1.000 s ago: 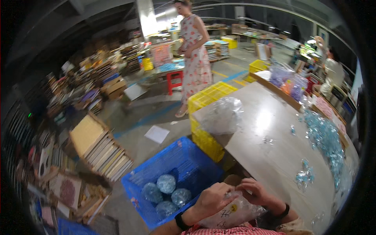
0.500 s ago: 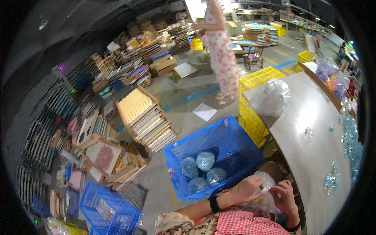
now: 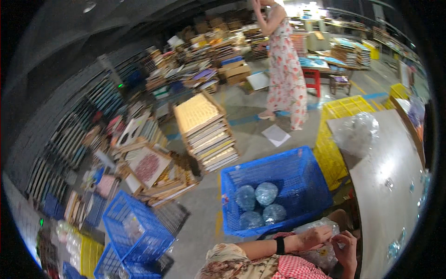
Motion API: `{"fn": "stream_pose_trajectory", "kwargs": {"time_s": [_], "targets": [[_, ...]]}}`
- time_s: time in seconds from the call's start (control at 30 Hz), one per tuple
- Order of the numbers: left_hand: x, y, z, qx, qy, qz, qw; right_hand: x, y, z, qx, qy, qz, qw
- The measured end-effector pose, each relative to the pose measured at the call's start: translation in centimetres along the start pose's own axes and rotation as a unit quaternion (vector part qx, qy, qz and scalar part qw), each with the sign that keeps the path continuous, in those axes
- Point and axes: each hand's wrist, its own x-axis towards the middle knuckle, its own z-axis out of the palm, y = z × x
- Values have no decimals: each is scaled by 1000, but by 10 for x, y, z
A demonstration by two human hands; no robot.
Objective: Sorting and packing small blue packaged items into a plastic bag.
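Both hands are at the mouth of a clear plastic bag (image 3: 325, 261) that rests in my lap, over a red-and-white checked apron. My left hand (image 3: 316, 238), with a black band on its wrist, pinches the bag's gathered edge. Close beside it, the curled fingers of my right hand (image 3: 344, 246) meet the same edge, thumb against fingertips. What fills the bag is hard to make out. Just ahead stands a blue plastic crate (image 3: 297, 160), holding several rounded, clear bags of bluish contents (image 3: 266, 193).
At my right is a pale worktable (image 3: 385, 186) bearing a crumpled clear bag (image 3: 360, 132) and small blue pieces. A yellow crate (image 3: 331, 158) adjoins it. Left of centre rises a stack of trays (image 3: 209, 132); more blue crates (image 3: 134, 228) stand lower left. A person (image 3: 285, 69) stands beyond.
My view has swung left, so the scene sits farther right and lower. My hands stay at the bag's mouth, now closer together. The person beyond has raised a hand toward the head.
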Motion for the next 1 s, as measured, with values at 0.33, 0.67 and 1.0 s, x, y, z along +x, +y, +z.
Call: {"fn": "stream_pose_trajectory", "kwargs": {"time_s": [0.33, 0.67, 1.0], "targets": [[-13, -8, -1, 9, 18, -26, 999, 16, 5, 13, -46, -52, 1, 998], [-7, -17, -5, -122, -20, 26, 992, -2, 86, 29, 194, -11, 59, 979], [-21, -26, -7, -149, -48, -3, 988, 7, 49, 32, 111, 18, 28, 993]]}}
